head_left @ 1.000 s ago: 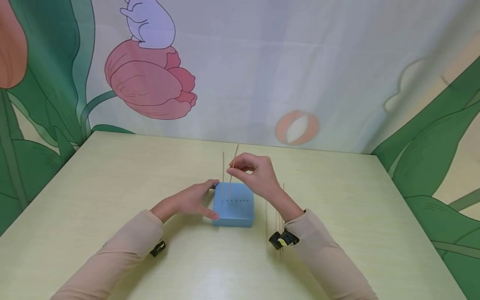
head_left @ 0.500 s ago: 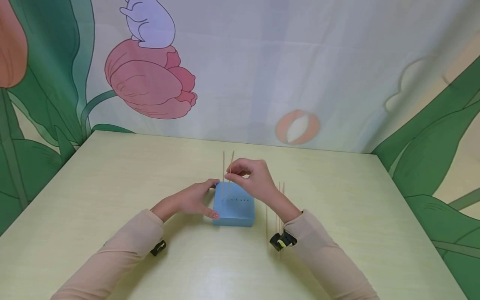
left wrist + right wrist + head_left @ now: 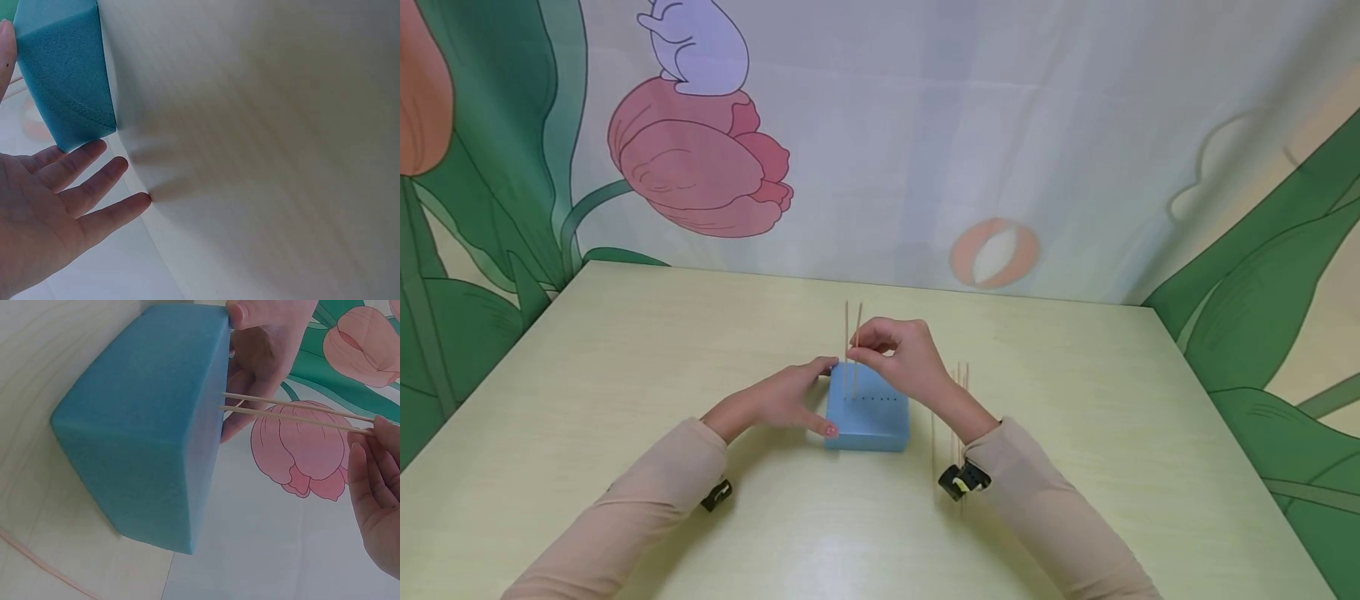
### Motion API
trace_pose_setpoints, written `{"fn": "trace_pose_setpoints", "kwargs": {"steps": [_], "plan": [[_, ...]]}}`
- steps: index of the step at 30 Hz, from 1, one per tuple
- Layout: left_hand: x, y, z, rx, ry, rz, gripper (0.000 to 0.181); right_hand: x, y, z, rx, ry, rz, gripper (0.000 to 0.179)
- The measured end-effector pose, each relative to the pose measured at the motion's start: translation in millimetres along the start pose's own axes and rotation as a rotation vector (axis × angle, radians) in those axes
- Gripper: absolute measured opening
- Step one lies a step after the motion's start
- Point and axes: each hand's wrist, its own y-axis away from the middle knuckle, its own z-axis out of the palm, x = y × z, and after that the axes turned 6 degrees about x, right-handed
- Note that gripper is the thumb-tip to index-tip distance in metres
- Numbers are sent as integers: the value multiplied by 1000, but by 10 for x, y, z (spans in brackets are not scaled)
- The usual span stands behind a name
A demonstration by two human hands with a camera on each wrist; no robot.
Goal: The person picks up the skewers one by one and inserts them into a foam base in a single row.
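A blue foam block [image 3: 871,427] sits on the table with a row of small dark holes [image 3: 883,399] across its top. One thin wooden stick [image 3: 847,329] stands upright at the row's left end. Beside it, my right hand [image 3: 906,354] pinches a second stick [image 3: 860,312] between thumb and fingers, its lower end at the neighbouring hole. How deep that end goes is hard to tell. My left hand [image 3: 778,402] rests against the block's left side, thumb at the near corner. In the left wrist view its fingers [image 3: 94,203] are straight, some touching the block [image 3: 69,75].
Several more wooden sticks [image 3: 953,429] lie on the table right of the block, partly hidden under the right forearm. A printed curtain [image 3: 865,167] hangs behind the table's far edge. The pale tabletop [image 3: 625,350] extends to both sides.
My right hand has moved slightly down and left. The pinched stick has tipped from leaning right to nearly upright, close to the standing one. My left hand stays in place.
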Motion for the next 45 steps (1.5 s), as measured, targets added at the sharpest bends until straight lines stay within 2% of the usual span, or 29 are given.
{"fn": "trace_pose_setpoints", "kwargs": {"steps": [5,9,26,33,45], "plan": [[3,-3,2,2,3,8,102,36,27,-32,-22,0,-5,10],[0,-12,11,4,-2,13,102,84,82,-92,-33,12,23,14],[2,-10,26,0,-4,-2,105,375,416,-412,-91,26,279,18],[13,3,19,3,3,1,104,496,518,-528,-107,37,369,15],[7,-2,11,5,-7,-3,106,737,649,-714,-115,-52,535,28]]}}
